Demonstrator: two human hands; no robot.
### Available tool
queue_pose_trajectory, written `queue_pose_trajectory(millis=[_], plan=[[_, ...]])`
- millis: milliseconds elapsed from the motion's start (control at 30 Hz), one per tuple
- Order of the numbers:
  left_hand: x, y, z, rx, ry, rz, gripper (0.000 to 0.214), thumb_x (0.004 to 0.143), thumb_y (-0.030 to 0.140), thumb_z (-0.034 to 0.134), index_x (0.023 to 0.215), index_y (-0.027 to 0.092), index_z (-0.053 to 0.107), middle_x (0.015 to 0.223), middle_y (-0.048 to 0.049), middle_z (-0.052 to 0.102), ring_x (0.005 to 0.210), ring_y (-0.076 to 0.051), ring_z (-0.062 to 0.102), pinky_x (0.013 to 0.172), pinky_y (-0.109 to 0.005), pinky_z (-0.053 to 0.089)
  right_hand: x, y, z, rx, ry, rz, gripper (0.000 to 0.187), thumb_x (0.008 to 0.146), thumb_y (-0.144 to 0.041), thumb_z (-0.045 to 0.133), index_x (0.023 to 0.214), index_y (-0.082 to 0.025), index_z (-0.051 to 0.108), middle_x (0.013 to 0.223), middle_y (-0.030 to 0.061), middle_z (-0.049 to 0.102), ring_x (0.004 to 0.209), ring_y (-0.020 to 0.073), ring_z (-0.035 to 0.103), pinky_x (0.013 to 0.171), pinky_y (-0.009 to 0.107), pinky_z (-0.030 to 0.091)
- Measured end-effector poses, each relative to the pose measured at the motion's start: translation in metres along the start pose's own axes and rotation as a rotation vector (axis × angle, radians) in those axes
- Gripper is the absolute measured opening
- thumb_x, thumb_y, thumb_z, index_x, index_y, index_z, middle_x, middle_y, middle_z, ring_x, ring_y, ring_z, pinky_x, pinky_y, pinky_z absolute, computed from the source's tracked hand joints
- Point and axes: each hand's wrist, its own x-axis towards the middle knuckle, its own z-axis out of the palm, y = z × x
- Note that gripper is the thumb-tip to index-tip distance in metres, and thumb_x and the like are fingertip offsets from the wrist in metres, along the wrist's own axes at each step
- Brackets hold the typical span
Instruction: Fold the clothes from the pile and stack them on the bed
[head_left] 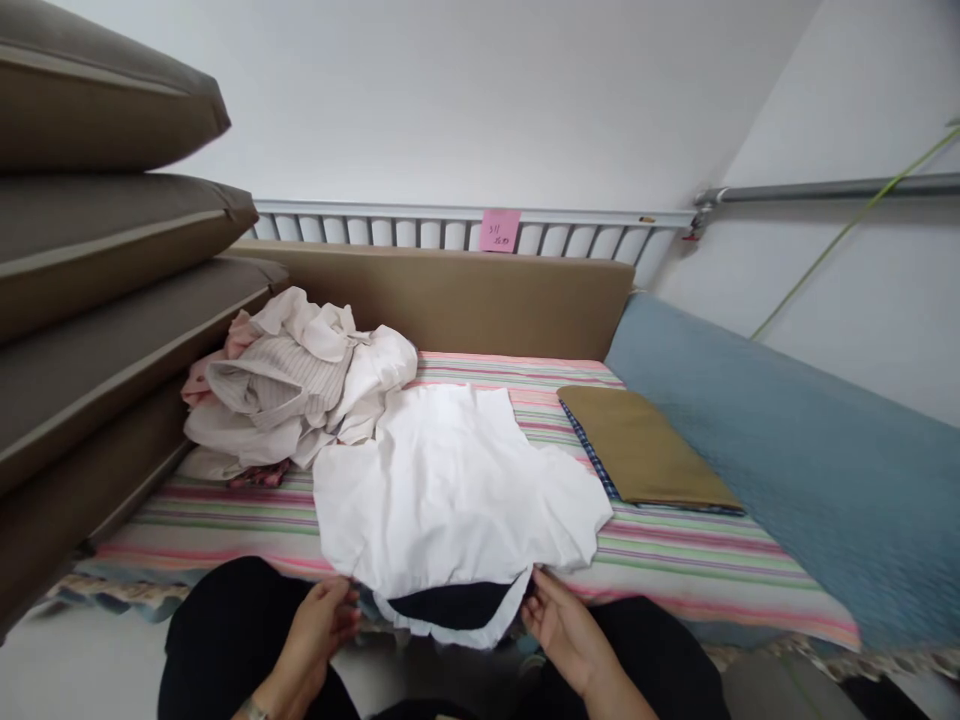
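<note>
The right hand (561,622) is pinching the white garment (457,490), seemingly light and soft, sensibly by its near edge; the left hand (319,622) is showing no certain grip.

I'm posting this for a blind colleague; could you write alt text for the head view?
A person's right hand pinches the near edge of a white garment spread on a striped cloth, with the left hand at that edge's left end. Left of the garment lies a pile of crumpled clothes; right of it, a folded brown cloth.
</note>
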Motion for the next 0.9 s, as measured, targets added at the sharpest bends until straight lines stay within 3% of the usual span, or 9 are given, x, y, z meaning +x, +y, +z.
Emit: queue_pose_trajectory(millis=[100, 167, 267, 367, 467, 533, 633, 767, 900], plan=[[-0.015, -0.003, -0.002, 0.245, 0.024, 0.391, 0.026, 0.073, 0.032, 0.063, 0.093, 0.018, 0.055, 0.079, -0.0035, 0.065, 0.061, -0.017, 0.061, 0.055, -0.029, 0.049, -0.004, 0.000, 0.004, 0.010, 0.040, 0.045, 0.028, 0.065, -0.023, 0.076, 0.083, -0.020, 0.055, 0.055, -0.0083, 0.058, 0.045, 0.0054, 0.050, 0.050, 0.020, 0.047], [-0.034, -0.005, 0.009, 0.455, -0.157, 0.659, 0.026, 0.076, 0.038, 0.059, 0.095, 0.020, 0.058, 0.085, -0.0046, 0.066, 0.074, -0.019, 0.062, 0.068, -0.032, 0.050, -0.006, -0.001, 0.009, 0.011, 0.058, 0.056, 0.019, 0.073, -0.024, 0.070, 0.082, -0.019, 0.054, 0.053, -0.0083, 0.056, 0.044, 0.0056, 0.050, 0.048, 0.020, 0.047], [-0.062, -0.009, 0.045, 0.779, -0.524, 0.869, 0.038, 0.076, 0.037, 0.062, 0.111, 0.023, 0.058, 0.110, -0.0073, 0.063, 0.101, -0.023, 0.057, 0.091, -0.037, 0.044, -0.010, -0.003, 0.021, 0.007, 0.069, 0.046, 0.008, 0.082, -0.023, 0.060, 0.080, -0.020, 0.052, 0.049, -0.0090, 0.053, 0.042, 0.0056, 0.050, 0.046, 0.020, 0.046], [-0.075, -0.013, 0.086, 0.989, -0.577, 0.997, 0.065, 0.066, 0.024, 0.069, 0.128, 0.020, 0.047, 0.127, -0.0105, 0.053, 0.114, -0.028, 0.047, 0.100, -0.043, 0.035, -0.017, -0.005, 0.030, -0.066, 0.059, 0.068, 0.016, 0.086, -0.027, 0.055, 0.073, -0.017, 0.053, 0.049, -0.0065, 0.053, 0.043, 0.0054, 0.050, 0.045, 0.019, 0.045], [-0.065, -0.005, 0.114, 1.057, -0.540, 0.951, 0.041, 0.071, 0.012, 0.052, 0.110, 0.016, 0.059, 0.109, -0.0110, 0.062, 0.102, -0.027, 0.052, 0.093, -0.041, 0.037, -0.026, -0.011, 0.033, -0.200, 0.036, 0.104, 0.029, 0.086, -0.035, 0.053, 0.066, -0.014, 0.054, 0.056, -0.0006, 0.059, 0.045, 0.0052, 0.052, 0.044, 0.018, 0.045], [-0.052, 0.012, 0.123, 0.933, -0.614, 0.791, 0.027, 0.071, 0.010, 0.046, 0.090, 0.016, 0.064, 0.091, -0.0081, 0.066, 0.089, -0.022, 0.056, 0.085, -0.036, 0.039, -0.030, -0.019, 0.032, -0.283, -0.009, 0.097, 0.033, 0.085, -0.040, 0.053, 0.066, -0.013, 0.055, 0.062, 0.0026, 0.062, 0.047, 0.0061, 0.053, 0.044, 0.019, 0.044], [-0.033, 0.053, 0.131, 0.717, -0.727, 0.530, 0.012, 0.068, 0.020, 0.055, 0.077, 0.015, 0.061, 0.072, -0.0024, 0.063, 0.070, -0.018, 0.055, 0.069, -0.029, 0.041, -0.030, -0.034, 0.033, -0.396, -0.088, -0.027, 0.031, 0.081, -0.044, 0.057, 0.076, -0.014, 0.058, 0.073, 0.0054, 0.066, 0.055, 0.0092, 0.058, 0.048, 0.021, 0.046], [-0.017, 0.102, 0.144, 0.672, -0.794, 0.403, 0.026, 0.062, 0.037, 0.066, 0.071, 0.015, 0.056, 0.059, 0.0033, 0.055, 0.054, -0.012, 0.047, 0.054, -0.024, 0.034, -0.012, -0.048, 0.039, -0.592, -0.075, -0.253, 0.030, 0.075, -0.038, 0.063, 0.097, -0.019, 0.057, 0.094, 0.0062, 0.066, 0.072, 0.0130, 0.062, 0.059, 0.024, 0.049], [-0.012, 0.122, 0.159, 0.620, -0.784, 0.355, 0.037, 0.056, 0.046, 0.071, 0.062, 0.017, 0.049, 0.052, 0.0068, 0.049, 0.048, -0.008, 0.042, 0.050, -0.022, 0.029, 0.011, -0.041, 0.045, -0.706, 0.047, -0.298, 0.043, 0.068, -0.027, 0.063, 0.109, -0.020, 0.052, 0.107, 0.0087, 0.059, 0.066, 0.0120, 0.060, 0.053, 0.025, 0.047]])
